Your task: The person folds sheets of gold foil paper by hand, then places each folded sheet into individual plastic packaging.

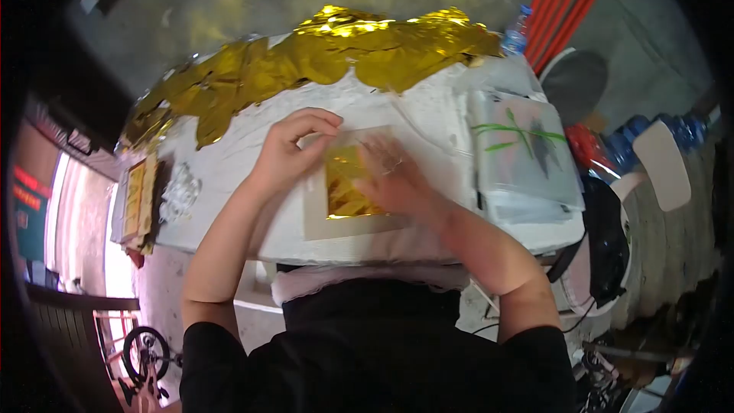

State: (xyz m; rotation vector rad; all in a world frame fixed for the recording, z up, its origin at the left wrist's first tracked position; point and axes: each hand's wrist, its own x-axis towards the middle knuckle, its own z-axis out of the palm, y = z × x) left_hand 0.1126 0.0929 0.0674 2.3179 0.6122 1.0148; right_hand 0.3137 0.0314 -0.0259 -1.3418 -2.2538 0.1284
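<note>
A square of gold foil (348,197) lies on a flat beige board (317,227) in front of me. My left hand (297,141) is at the board's upper left corner, thumb and fingertips brought together in a pinch; what they hold, if anything, I cannot make out. Over the right part of the foil is my right hand (394,176), palm down and smeared by motion, hiding that side of the sheet. Light glints on the foil's lower edge.
Crumpled gold foil (306,61) runs along the table's far edge. On the right sits a stack of clear plastic packs (520,160) tied with green ribbon, with a water bottle (516,30) behind. A box (138,203) and white scraps (180,193) are at left.
</note>
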